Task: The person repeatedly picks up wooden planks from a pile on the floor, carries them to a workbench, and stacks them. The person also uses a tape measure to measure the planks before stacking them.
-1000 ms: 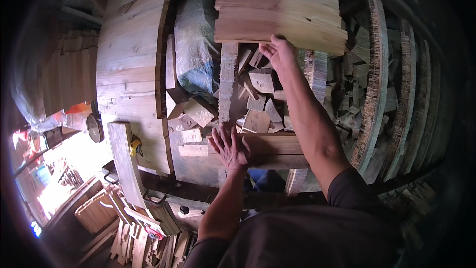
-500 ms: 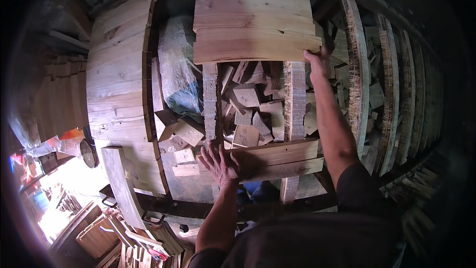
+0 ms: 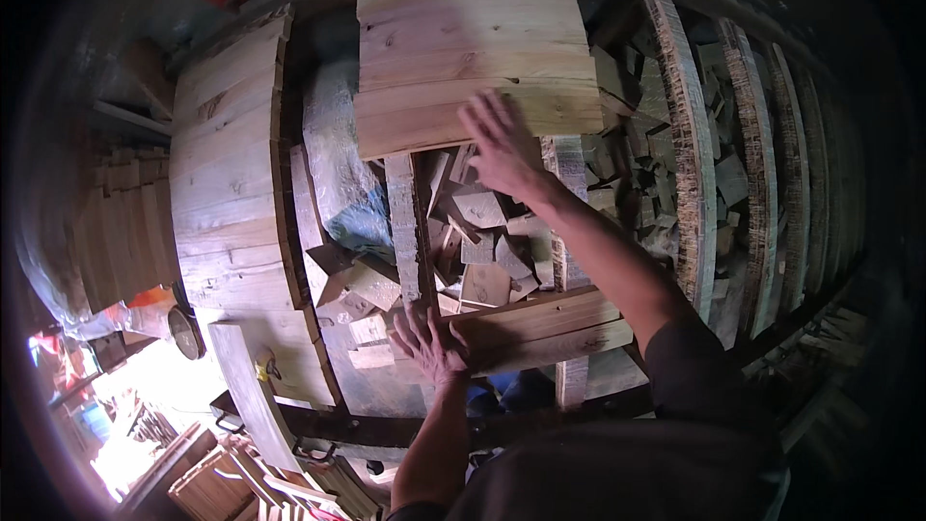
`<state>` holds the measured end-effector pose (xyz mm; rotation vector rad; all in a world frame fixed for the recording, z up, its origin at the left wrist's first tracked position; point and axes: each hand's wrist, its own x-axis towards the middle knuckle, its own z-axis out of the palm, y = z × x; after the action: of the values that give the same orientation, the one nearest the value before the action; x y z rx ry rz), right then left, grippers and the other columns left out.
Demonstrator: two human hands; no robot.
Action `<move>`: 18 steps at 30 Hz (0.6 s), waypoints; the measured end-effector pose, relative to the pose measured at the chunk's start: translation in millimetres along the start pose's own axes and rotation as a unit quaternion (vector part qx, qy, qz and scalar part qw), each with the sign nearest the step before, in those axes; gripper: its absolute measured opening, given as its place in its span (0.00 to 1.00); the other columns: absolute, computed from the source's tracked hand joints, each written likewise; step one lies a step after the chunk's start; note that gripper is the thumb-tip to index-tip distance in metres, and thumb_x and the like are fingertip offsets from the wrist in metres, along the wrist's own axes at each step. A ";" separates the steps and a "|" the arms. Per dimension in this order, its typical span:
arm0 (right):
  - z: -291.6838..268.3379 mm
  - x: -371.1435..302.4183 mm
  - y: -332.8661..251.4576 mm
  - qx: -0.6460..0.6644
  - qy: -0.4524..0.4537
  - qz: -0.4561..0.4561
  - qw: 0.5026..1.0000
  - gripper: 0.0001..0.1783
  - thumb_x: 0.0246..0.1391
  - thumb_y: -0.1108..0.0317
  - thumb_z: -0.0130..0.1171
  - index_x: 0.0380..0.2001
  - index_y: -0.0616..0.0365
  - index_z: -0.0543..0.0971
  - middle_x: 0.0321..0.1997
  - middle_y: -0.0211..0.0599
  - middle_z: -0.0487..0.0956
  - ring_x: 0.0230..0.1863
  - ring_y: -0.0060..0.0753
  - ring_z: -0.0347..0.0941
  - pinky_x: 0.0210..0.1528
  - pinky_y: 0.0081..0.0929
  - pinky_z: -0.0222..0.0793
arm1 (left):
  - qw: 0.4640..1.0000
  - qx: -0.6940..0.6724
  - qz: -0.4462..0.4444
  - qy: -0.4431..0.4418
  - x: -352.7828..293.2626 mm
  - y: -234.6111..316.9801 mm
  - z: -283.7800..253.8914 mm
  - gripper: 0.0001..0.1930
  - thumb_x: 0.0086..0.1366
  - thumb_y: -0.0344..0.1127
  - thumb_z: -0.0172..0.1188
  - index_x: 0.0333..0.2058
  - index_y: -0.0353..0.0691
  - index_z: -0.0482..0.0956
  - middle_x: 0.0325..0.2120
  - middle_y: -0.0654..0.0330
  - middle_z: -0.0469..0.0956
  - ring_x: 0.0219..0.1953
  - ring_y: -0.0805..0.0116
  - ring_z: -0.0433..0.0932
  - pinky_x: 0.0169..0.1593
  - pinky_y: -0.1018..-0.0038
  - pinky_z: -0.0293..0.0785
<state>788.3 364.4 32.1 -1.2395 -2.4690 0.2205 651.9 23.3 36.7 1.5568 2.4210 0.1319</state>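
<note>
My left hand (image 3: 431,349) lies with spread fingers on the left end of two narrow boards (image 3: 540,323) placed side by side near me. Farther off, my right hand (image 3: 503,152) has its fingers stretched out over the near edge of a row of pale wooden planks (image 3: 434,43); it grips nothing that I can see. These planks sit edge to edge across two rough-edged bars, the left bar (image 3: 406,232) and the right bar (image 3: 569,174). Between the bars, in the gap, lie several loose wood offcuts (image 3: 479,209).
A longer row of planks (image 3: 227,164) stands to the left, with a loose board (image 3: 253,391) leaning at its near end. Clear plastic wrapping (image 3: 338,125) fills the space beside it. More rough bars (image 3: 687,135) run along the right. Stacked slats (image 3: 217,482) lie at lower left.
My right hand has left the right corner of the far planks and moved left along their near edge, fingers now spread. My left hand stays on the near boards. The view has shifted slightly.
</note>
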 end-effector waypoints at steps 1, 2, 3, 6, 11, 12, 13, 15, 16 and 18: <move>5.8 10.9 -2.2 -0.039 -0.022 -0.025 0.999 0.43 0.48 0.67 0.66 0.68 0.59 0.62 0.74 0.55 0.56 0.76 0.57 0.49 0.76 0.55 0.45 | 1.000 0.004 0.002 0.002 0.1 -0.6 1.0 0.28 0.64 0.48 0.55 0.61 0.44 0.69 0.72 0.48 0.51 0.74 0.39 0.43 0.73 0.39 0.32; 11.3 22.7 -2.8 -0.076 -0.044 -0.053 0.995 0.43 0.50 0.68 0.63 0.70 0.59 0.61 0.75 0.55 0.55 0.77 0.58 0.47 0.76 0.54 0.44 | 1.000 -0.004 0.006 0.019 -1.0 -1.6 2.6 0.27 0.64 0.48 0.56 0.60 0.43 0.70 0.72 0.48 0.52 0.74 0.39 0.43 0.73 0.39 0.32; 14.0 32.1 -0.1 -0.086 -0.052 -0.061 0.993 0.42 0.53 0.67 0.59 0.71 0.59 0.58 0.76 0.55 0.53 0.77 0.58 0.47 0.77 0.54 0.43 | 1.000 -0.001 0.014 0.026 -1.6 -3.7 4.9 0.28 0.64 0.48 0.56 0.60 0.43 0.69 0.71 0.48 0.52 0.74 0.39 0.43 0.73 0.39 0.32; 25.1 48.0 8.3 -0.109 -0.063 -0.087 0.988 0.38 0.60 0.67 0.49 0.72 0.59 0.54 0.77 0.55 0.51 0.77 0.59 0.47 0.77 0.53 0.43 | 1.000 -0.005 0.009 0.016 -0.9 -1.8 3.5 0.28 0.63 0.47 0.56 0.60 0.44 0.69 0.71 0.48 0.52 0.74 0.39 0.44 0.73 0.39 0.32; 26.9 47.8 8.2 -0.143 -0.053 -0.103 0.983 0.34 0.63 0.68 0.44 0.72 0.61 0.56 0.77 0.54 0.52 0.77 0.56 0.49 0.77 0.50 0.46 | 1.000 -0.002 -0.002 -0.001 -2.1 -5.2 1.7 0.31 0.63 0.49 0.55 0.63 0.44 0.67 0.72 0.47 0.51 0.74 0.38 0.41 0.73 0.39 0.31; 24.1 46.2 8.7 -0.158 -0.059 -0.107 0.980 0.33 0.63 0.68 0.44 0.71 0.62 0.56 0.77 0.54 0.53 0.77 0.56 0.50 0.77 0.50 0.46 | 1.000 -0.006 -0.006 -0.001 -1.7 -3.1 0.6 0.31 0.63 0.49 0.55 0.63 0.44 0.66 0.72 0.47 0.51 0.74 0.38 0.41 0.73 0.40 0.31; 24.5 45.3 11.3 -0.155 -0.047 -0.112 0.980 0.33 0.63 0.69 0.44 0.71 0.63 0.57 0.76 0.52 0.55 0.77 0.54 0.50 0.77 0.49 0.46 | 1.000 -0.011 -0.011 -0.013 -0.8 -2.9 -2.8 0.31 0.64 0.49 0.55 0.64 0.44 0.67 0.72 0.47 0.51 0.74 0.38 0.41 0.73 0.40 0.30; 26.7 45.1 14.4 -0.142 -0.038 -0.111 0.983 0.33 0.62 0.70 0.45 0.71 0.63 0.58 0.76 0.52 0.55 0.77 0.54 0.50 0.77 0.50 0.47 | 1.000 -0.016 -0.014 -0.014 1.8 -1.2 -3.3 0.31 0.64 0.49 0.54 0.64 0.43 0.68 0.72 0.47 0.51 0.74 0.38 0.41 0.73 0.40 0.29; 28.5 43.8 14.3 -0.135 -0.034 -0.110 0.984 0.34 0.61 0.70 0.45 0.71 0.63 0.58 0.77 0.51 0.55 0.77 0.54 0.50 0.77 0.50 0.47 | 1.000 -0.018 -0.015 -0.015 0.1 -1.5 -3.6 0.30 0.65 0.49 0.54 0.63 0.42 0.69 0.72 0.47 0.51 0.74 0.38 0.41 0.73 0.40 0.29; 20.7 46.6 7.9 -0.142 -0.060 -0.106 0.982 0.35 0.59 0.73 0.48 0.71 0.63 0.57 0.77 0.51 0.54 0.77 0.54 0.50 0.77 0.51 0.47 | 0.999 -0.023 -0.018 -0.016 0.4 -1.5 -4.4 0.29 0.65 0.49 0.53 0.62 0.40 0.71 0.72 0.46 0.51 0.75 0.39 0.40 0.73 0.40 0.29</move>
<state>760.7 406.9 22.5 -1.0818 -2.7887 -0.1227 649.3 23.2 40.5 1.4847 2.4017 0.1528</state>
